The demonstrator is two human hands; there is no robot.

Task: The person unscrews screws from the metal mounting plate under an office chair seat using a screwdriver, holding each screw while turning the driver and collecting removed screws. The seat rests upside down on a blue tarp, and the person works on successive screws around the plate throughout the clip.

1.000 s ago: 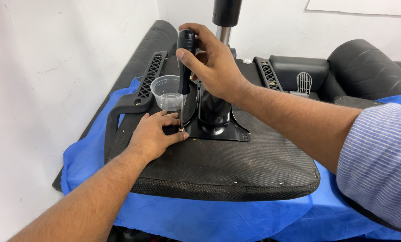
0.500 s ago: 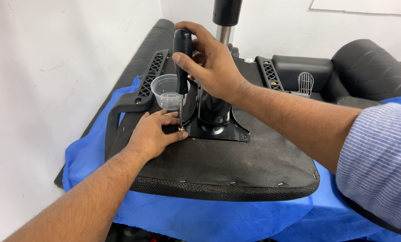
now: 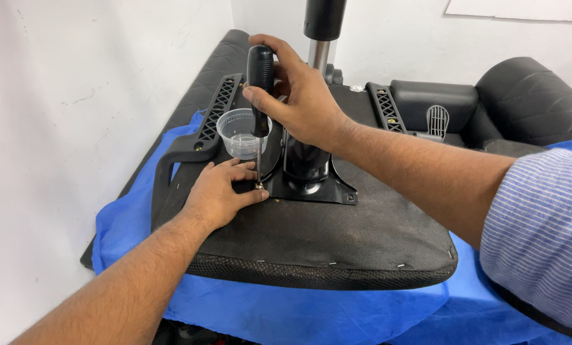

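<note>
Hands: two, both the person's own.
Right hand (image 3: 302, 102): wrapped tight round the black handle of one upright screwdriver (image 3: 259, 83), its thin metal shaft running straight down.
Left hand (image 3: 219, 191): flat on the seat, fingers pinched narrow round the screwdriver tip and one small screw (image 3: 259, 186) at the plate corner.
Black metal mounting plate (image 3: 318, 185): one, lying on the seat underside, with one black-and-chrome gas cylinder (image 3: 321, 38) rising from it.
Upturned black fabric chair seat (image 3: 337, 243): one, resting on one blue cloth (image 3: 286, 313).
Clear round plastic cup (image 3: 240, 133): one, just behind the left hand.
Black slotted plastic armrest brackets: two, left (image 3: 216, 118) and right (image 3: 385, 105).
</note>
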